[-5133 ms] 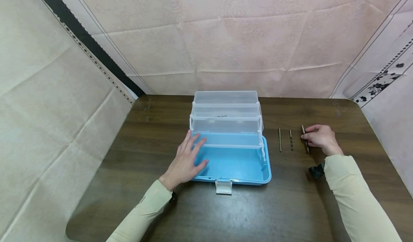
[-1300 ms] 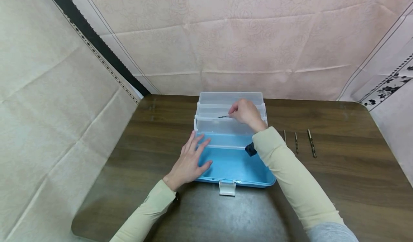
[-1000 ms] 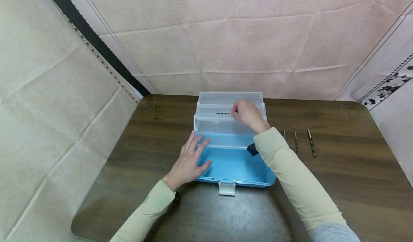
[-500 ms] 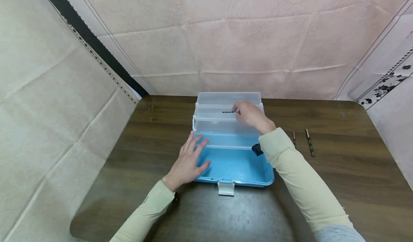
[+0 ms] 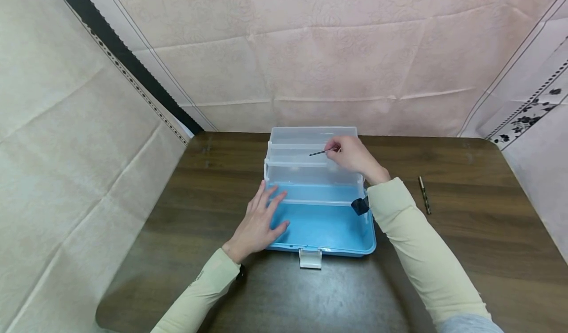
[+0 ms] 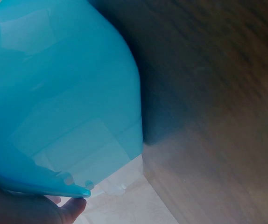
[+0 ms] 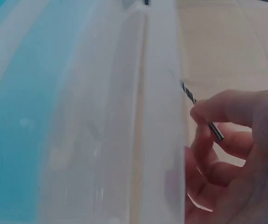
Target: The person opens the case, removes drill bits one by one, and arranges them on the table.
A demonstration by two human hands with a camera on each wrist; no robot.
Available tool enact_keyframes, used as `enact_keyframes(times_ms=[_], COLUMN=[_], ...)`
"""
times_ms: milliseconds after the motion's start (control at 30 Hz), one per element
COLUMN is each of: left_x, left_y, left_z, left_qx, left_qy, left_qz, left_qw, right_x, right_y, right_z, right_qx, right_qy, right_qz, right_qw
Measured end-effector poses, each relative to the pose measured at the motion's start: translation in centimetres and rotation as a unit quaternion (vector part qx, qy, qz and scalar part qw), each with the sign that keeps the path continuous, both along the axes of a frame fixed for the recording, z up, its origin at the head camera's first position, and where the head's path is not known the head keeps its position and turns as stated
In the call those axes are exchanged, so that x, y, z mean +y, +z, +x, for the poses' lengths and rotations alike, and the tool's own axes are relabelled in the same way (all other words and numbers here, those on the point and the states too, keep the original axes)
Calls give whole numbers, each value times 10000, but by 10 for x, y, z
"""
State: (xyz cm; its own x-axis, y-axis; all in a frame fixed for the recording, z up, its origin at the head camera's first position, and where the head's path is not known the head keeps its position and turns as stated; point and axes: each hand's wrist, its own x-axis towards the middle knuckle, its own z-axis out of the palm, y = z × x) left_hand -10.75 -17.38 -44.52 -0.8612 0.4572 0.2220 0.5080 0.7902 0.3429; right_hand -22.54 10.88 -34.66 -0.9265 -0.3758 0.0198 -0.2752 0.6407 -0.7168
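Note:
My right hand (image 5: 352, 156) pinches a slim dark twist drill bit (image 5: 320, 152) between thumb and fingertips, above the middle clear tray (image 5: 288, 153) of a toolbox. In the right wrist view, the drill bit's (image 7: 216, 131) smooth shank pokes out behind the fingertips, and its fluted end points away from the hand, at the tray edge. On the toolbox's left side, my left hand (image 5: 255, 222) lies with spread fingers over the rim of the blue base (image 5: 330, 250). From the left wrist, the blue wall (image 6: 68, 84) fills much of the view, with a fingertip at its rim.
A thicker drill bit (image 5: 424, 195) lies on the brown wooden table (image 5: 479, 214), right of the toolbox. A white latch (image 5: 310, 259) hangs open at the box front. Pale patterned cloth (image 5: 328, 66) hangs behind the table. My right forearm crosses the table beside the box.
My right hand has left the bits on the table for the tray, and now pinches a drill bit there. Lately it shifted slightly right, tilting the bit. My left hand stays put.

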Motion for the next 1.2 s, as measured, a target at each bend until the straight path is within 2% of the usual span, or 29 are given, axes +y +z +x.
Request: enact_keyframes(times_ms=[133, 233, 300, 367, 500, 533, 633, 733, 967, 1067, 1200], left_x=[0, 0, 0, 0, 0, 0, 0, 0, 0, 0, 0], left_y=[0, 0, -1, -1, 0, 0, 0, 0, -1, -1, -1], left_z=[0, 0, 0, 0, 1, 1, 0, 0, 0, 0, 0], left_qx=[15, 25, 29, 28, 35, 39, 47, 66, 108, 87, 75], left_qy=[3, 3, 1, -1, -3, -3, -6, -8, -14, -13, -14], left_qz=[-15, -7, 0, 6, -2, -3, 3, 1, -1, 22, 32], left_qw=[10000, 10000, 10000, 10000, 10000, 10000, 10000, 10000, 9999, 10000, 10000], right_x=[11, 18, 22, 23, 25, 25, 27, 29, 34, 35, 38], right_y=[2, 1, 0, -1, -4, -4, -6, -9, -9, -7, -6], right_z=[1, 0, -1, -1, -2, -2, -2, -2, -2, -1, 1], right_qx=[-294, -820, -1182, -1463, -1786, -1821, -1879, -1915, -2223, -2392, -2526], right_qy=[-95, -242, -374, -532, -815, -883, -1062, -1226, -1283, -1336, -1315], right_qz=[-635, -1408, -2027, -2635, -3658, -3817, -4089, -4162, -4378, -4520, -4679], right_qw=[9975, 9863, 9714, 9520, 9098, 9019, 8867, 8804, 8617, 8489, 8366])
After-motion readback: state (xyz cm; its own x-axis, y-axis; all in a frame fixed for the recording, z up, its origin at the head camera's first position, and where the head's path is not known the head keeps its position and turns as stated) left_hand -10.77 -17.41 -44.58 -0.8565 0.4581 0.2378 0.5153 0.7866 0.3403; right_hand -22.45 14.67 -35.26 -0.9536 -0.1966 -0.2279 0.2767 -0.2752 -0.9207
